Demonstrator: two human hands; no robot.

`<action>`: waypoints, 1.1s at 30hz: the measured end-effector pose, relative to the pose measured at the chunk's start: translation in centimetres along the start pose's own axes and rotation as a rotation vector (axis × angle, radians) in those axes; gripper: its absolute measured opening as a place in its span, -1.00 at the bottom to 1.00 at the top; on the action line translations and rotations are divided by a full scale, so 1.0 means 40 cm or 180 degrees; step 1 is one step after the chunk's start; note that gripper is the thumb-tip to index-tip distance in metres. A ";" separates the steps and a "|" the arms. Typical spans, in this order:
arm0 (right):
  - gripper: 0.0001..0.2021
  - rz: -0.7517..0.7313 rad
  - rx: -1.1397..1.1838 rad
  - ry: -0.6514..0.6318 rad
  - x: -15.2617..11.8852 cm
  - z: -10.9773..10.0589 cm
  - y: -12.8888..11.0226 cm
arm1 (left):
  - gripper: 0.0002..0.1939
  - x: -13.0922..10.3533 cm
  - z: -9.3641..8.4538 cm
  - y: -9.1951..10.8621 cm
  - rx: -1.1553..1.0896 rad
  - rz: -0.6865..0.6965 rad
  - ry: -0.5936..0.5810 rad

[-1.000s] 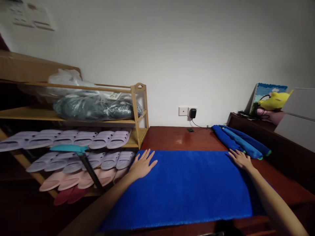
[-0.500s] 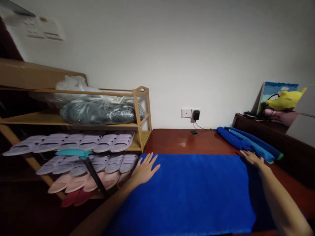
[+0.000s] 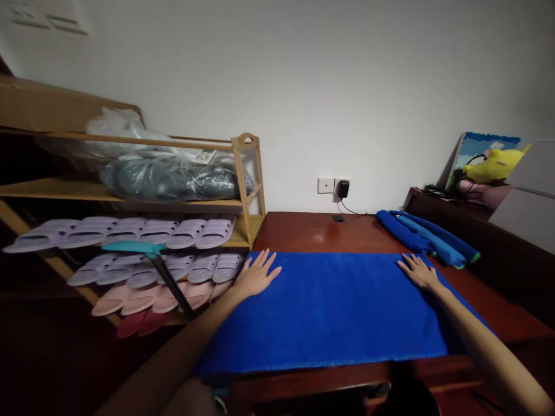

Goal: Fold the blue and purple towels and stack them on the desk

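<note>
A blue cloth [image 3: 333, 312] lies spread over the reddish-brown tabletop [image 3: 299, 231], its near edge close to the table's front. My left hand [image 3: 259, 274] rests palm down on the cloth's far left corner, fingers spread. On the far right part of the cloth my right hand [image 3: 418, 271] lies flat with its fingers apart. Neither hand grips anything. Just beyond my right hand, several rolled or folded cloths [image 3: 429, 237] in darker and lighter blue lie side by side on the table.
At the left a wooden rack [image 3: 247, 190] holds rows of slippers [image 3: 186, 233] and a plastic-wrapped bundle [image 3: 173, 176]. A black adapter [image 3: 343, 189] is plugged into the wall. A yellow plush toy [image 3: 494, 166] sits on the dark cabinet [image 3: 455, 211] at right.
My right hand has moved left from the cloth's right edge onto the cloth, with its fingers now spread. My left hand stays on the far left corner. The view has tilted down.
</note>
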State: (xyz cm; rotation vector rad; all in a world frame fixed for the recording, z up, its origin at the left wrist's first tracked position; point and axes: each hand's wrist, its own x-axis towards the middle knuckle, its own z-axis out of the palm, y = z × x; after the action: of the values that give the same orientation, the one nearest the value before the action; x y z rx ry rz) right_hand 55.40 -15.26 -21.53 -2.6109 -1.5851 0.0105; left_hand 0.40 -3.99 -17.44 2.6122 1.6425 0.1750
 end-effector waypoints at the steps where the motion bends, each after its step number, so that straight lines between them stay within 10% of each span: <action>1: -0.28 -0.0012 0.0016 0.0031 -0.004 -0.006 0.008 | -0.32 -0.007 -0.004 -0.005 -0.0002 0.0022 0.0066; 13: -0.29 -0.0017 0.0218 -0.0090 -0.048 -0.020 0.094 | -0.28 -0.049 -0.005 -0.070 -0.0330 -0.0369 0.0018; 23: -0.32 -0.0520 0.0276 0.0188 -0.291 0.043 0.241 | -0.37 -0.335 0.019 -0.035 -0.0008 0.0634 0.0811; 33: -0.35 -0.0747 0.0216 0.0459 -0.345 0.023 0.288 | -0.36 -0.363 0.020 -0.039 -0.0004 0.0612 0.0896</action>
State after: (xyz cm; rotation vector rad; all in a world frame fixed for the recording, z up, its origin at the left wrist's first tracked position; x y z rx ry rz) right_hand 59.16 -32.69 -23.87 -2.3032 -1.7929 -0.1338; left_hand -7.12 -16.40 -19.38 2.8499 1.4525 0.5758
